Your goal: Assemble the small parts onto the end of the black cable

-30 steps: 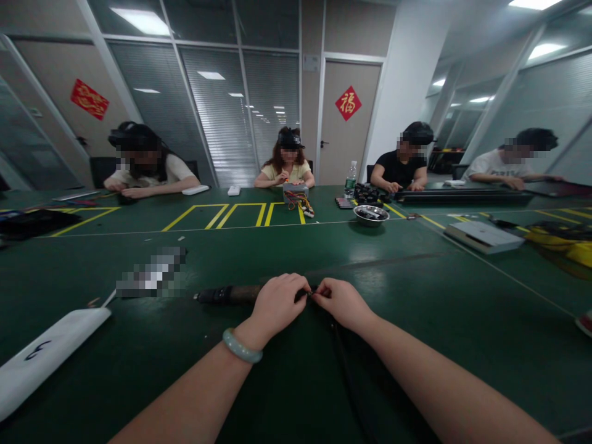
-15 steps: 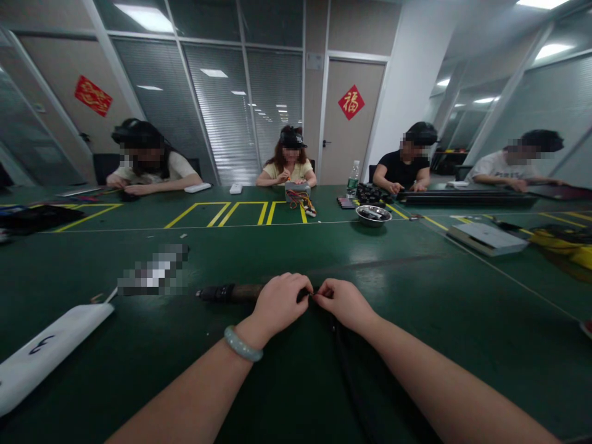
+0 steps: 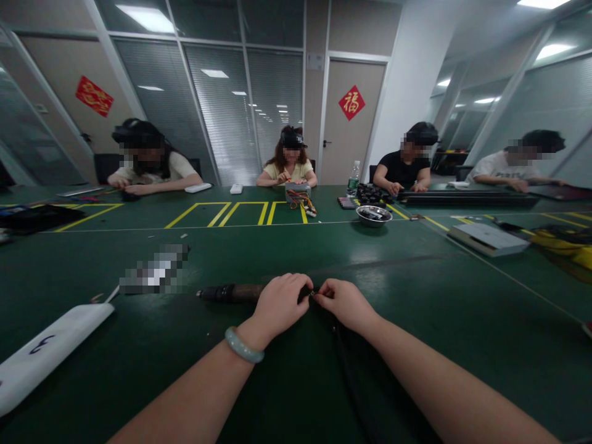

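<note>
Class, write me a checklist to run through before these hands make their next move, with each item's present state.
1. Left hand on the dark tool: ok.
2. Right hand close to the left, fingertips pinched: ok.
3. Small part at the fingertips properly seated: cannot tell, too small.
4. Black strip away from the right hand: not ok, it runs close by.
5. White device apart from the tool: ok.

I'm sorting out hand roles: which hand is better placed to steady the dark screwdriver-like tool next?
Probably the left hand: it overlaps one end of the dark screwdriver-like tool, while the right hand sits past that end, nearer the black cord.
</note>
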`<state>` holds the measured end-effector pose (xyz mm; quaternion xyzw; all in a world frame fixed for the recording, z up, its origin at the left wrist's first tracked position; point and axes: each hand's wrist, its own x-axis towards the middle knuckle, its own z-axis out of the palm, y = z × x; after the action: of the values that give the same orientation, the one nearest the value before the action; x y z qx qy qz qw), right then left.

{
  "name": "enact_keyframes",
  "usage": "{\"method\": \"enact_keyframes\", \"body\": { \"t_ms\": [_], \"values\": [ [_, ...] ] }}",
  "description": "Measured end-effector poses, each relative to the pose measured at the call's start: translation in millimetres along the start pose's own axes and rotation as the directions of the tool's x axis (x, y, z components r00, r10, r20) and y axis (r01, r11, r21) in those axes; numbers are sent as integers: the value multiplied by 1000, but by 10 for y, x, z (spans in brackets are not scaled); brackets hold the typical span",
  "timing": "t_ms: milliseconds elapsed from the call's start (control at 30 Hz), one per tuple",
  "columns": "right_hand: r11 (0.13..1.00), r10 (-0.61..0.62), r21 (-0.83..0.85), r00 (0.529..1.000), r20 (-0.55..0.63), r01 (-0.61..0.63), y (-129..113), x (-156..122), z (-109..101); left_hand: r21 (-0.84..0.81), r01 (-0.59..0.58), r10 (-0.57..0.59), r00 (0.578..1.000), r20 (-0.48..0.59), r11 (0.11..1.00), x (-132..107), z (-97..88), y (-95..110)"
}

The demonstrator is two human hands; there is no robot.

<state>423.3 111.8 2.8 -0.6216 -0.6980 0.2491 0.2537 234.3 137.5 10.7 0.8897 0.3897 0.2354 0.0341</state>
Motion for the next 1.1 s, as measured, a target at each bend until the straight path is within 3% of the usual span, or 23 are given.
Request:
{"method": "enact_keyframes", "body": {
  "t_ms": [567,1100],
  "values": [
    [1000,8,-4,1000,-18,-8,20,9,12,8,-33,32,999,21,999,2,-8,2],
    [999,24,-22,1000,5,-24,-5,3,-20,23,20,-20,1000,6,1000,-4,2,9]
  ]
}}
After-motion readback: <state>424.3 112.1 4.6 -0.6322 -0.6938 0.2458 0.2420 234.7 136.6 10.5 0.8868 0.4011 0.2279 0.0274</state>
